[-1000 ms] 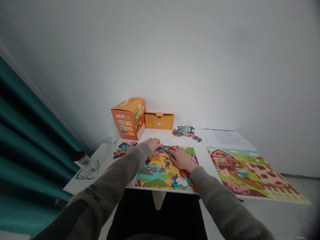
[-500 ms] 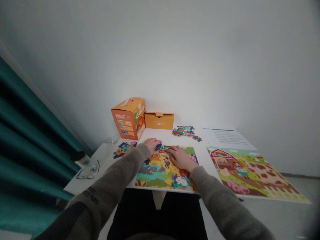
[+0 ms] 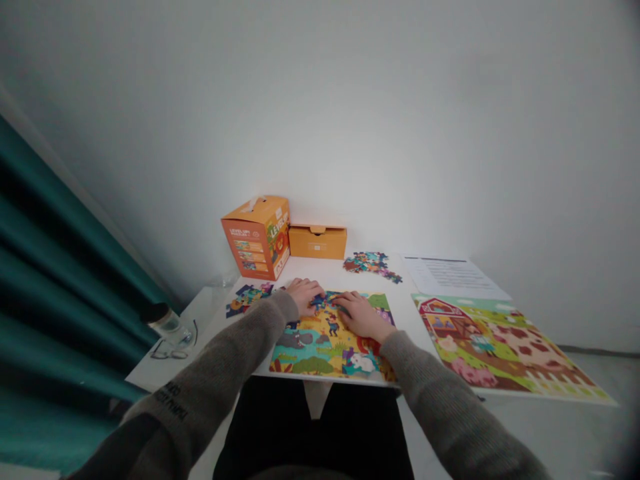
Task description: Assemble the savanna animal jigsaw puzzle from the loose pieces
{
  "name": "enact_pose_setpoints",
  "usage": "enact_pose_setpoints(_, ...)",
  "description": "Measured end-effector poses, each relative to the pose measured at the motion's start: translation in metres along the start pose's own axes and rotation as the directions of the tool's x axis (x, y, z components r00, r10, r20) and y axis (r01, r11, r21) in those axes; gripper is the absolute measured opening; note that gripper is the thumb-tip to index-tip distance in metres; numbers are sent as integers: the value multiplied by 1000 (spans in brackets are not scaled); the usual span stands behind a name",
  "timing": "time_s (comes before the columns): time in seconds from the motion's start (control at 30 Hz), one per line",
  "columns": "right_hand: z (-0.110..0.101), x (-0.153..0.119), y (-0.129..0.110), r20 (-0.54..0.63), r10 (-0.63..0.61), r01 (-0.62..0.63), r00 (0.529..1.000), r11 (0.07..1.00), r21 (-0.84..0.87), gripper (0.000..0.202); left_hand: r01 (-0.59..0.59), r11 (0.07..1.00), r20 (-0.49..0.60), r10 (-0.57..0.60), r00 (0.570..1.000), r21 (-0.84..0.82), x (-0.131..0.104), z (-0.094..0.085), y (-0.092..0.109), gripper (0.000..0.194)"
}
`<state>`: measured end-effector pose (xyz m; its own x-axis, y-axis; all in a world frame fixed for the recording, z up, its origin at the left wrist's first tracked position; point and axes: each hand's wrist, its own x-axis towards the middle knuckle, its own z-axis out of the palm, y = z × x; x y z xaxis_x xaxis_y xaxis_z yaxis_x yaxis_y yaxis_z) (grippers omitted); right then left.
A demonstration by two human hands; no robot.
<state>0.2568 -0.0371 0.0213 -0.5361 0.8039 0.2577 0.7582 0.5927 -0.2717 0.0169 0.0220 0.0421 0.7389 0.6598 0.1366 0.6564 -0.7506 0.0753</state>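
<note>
A colourful jigsaw puzzle point(image 3: 313, 350) with a hippo, a white rabbit and other animals lies in front of me at the table's near edge. My left hand point(image 3: 304, 295) is over its upper left part, fingers closed on a blue puzzle piece point(image 3: 317, 301) held low at the picture; whether the piece sits flat is too small to tell. On the upper right part rests my right hand point(image 3: 361, 315), its fingers laid on the puzzle and slightly bent. Both hands cover parts of the picture.
Loose pieces point(image 3: 247, 298) lie at the left, and more joined pieces point(image 3: 373, 263) at the back. An orange puzzle box point(image 3: 260, 240) and a yellow box point(image 3: 318, 241) stand by the wall. Right are a farm picture point(image 3: 500, 347) and printed paper point(image 3: 455, 277); left, a jar point(image 3: 173, 327) and glasses point(image 3: 170, 352).
My left hand has moved slightly right and nearer to me, bringing the blue puzzle piece down to the picture. The right hand has stayed almost still.
</note>
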Motion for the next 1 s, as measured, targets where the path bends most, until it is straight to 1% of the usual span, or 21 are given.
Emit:
enact_pose_setpoints(0.07,0,0,0,-1,3,-3,1000,1000,-3,35,-12,1000,54,12,998,-14,-2,0,-3,39)
enact_pose_setpoints(0.13,0,0,0,2,6,-6,1000,1000,-6,35,-32,999,64,35,997,-35,-2,1,-4,43)
enact_pose_setpoints(0.2,1,0,1,3,10,-10,1000,1000,-5,35,-13,999,13,14,1000,-29,-3,2,-4,45)
enact_pose_setpoints(0.27,1,0,0,3,10,-10,1000,1000,-2,35,62,998,-46,-62,997,-2,-3,3,-2,39)
enact_pose_setpoints(0.3,1,0,0,3,9,-9,1000,1000,0,36,102,995,-53,-101,993,13,-3,3,0,37)
enact_pose_setpoints(0.37,1,-1,0,7,7,-7,1000,1000,2,36,145,989,-25,-144,989,42,-4,3,2,46)
enact_pose_setpoints(0.43,0,-1,-1,11,13,-13,1000,1000,-1,36,151,987,10,-151,988,61,-4,3,5,54)
enact_pose_setpoints(0.53,0,-1,-1,9,18,-18,1000,1000,-2,36,158,987,37,-159,987,42,-4,1,8,52)
enact_pose_setpoints(0.7,0,-1,0,11,10,-10,1000,1000,-2,36,131,988,80,-125,989,-76,-5,-1,9,46)
enact_pose_setpoints(0.77,1,-1,0,6,15,-15,1000,1000,-2,36,112,989,50,-107,993,-99,-6,0,7,40)
enact_pose_setpoints(0.87,2,-2,1,2,20,-20,1000,1000,5,37,128,988,-51,-133,990,-84,-6,0,3,31)
enact_pose_setpoints(0.93,2,-2,1,4,19,-20,1000,1000,11,37,153,985,-49,-157,986,-74,-6,2,-1,34)
enact_pose_setpoints(1.0,2,-2,1,7,22,-22,1000,1000,13,37,156,986,-8,-157,988,-62,-5,5,-3,43)
